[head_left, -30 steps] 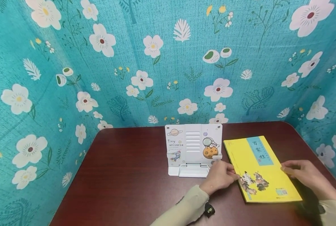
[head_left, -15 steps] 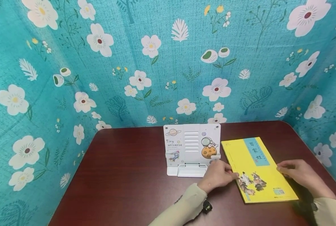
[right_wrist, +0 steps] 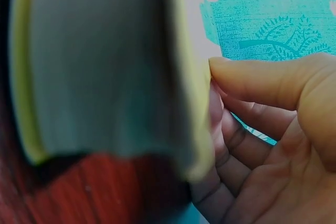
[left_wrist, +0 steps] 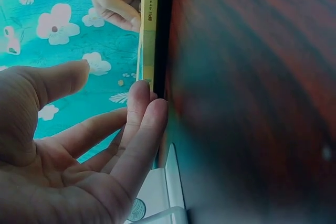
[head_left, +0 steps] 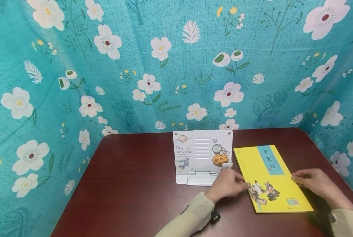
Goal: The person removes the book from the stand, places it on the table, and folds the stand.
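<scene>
A yellow book (head_left: 275, 177) with a blue title panel lies flat on the table at the right in the head view. My left hand (head_left: 228, 184) is at its left edge. In the left wrist view, this hand's fingertips (left_wrist: 139, 93) touch the book's spine (left_wrist: 149, 19), and the thumb stands apart from it. My right hand (head_left: 318, 184) grips the book's right edge. In the right wrist view, that thumb (right_wrist: 226, 72) presses on the yellow cover, with the fingers partly hidden behind the blurred pages (right_wrist: 100, 66).
A white book stand (head_left: 202, 151) with space drawings stands upright just left of the book, close behind my left hand. The dark red table (head_left: 129, 191) reaches a teal flowered curtain (head_left: 176, 98) at the back and sides.
The book and my right hand have shifted slightly left compared with a second ago. My left hand stays at the spine, and the stand has not moved.
</scene>
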`<state>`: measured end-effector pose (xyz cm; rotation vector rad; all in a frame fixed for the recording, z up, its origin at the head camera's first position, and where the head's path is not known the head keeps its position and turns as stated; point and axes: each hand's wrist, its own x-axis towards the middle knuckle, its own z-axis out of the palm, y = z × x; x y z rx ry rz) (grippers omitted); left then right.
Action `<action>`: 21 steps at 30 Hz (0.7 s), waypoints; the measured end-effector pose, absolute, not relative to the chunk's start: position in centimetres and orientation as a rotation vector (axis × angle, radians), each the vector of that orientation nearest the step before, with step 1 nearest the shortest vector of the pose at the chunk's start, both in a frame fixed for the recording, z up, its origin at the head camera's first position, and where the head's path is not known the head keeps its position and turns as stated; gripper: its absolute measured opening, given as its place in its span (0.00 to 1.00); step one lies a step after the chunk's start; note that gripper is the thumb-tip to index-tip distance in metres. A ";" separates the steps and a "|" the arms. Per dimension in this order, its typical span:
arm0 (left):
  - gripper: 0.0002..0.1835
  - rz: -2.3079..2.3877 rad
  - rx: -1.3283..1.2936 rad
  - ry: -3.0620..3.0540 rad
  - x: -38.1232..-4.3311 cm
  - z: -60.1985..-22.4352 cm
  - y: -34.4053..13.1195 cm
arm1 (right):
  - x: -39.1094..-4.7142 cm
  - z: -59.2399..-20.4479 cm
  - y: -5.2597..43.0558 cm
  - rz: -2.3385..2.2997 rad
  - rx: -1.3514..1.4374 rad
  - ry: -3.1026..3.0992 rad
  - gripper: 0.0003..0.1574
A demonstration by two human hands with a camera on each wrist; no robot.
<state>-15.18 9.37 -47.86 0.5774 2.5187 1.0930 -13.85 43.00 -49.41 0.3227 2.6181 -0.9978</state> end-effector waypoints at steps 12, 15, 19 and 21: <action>0.12 1.192 0.611 2.458 -15.4 -47.4 8.7 | -13.9 -49.6 43.3 -1.027 0.306 2.652 0.40; 0.15 1.198 0.636 2.469 -15.5 -47.3 8.6 | -13.8 -49.2 42.8 -1.023 0.311 2.723 0.39; 0.15 1.231 0.652 2.490 -15.7 -46.9 8.3 | -13.7 -48.3 41.5 -1.021 0.260 2.815 0.33; 0.14 1.255 0.660 2.499 -15.7 -46.7 8.1 | -13.6 -47.8 40.6 -1.016 0.210 2.841 0.31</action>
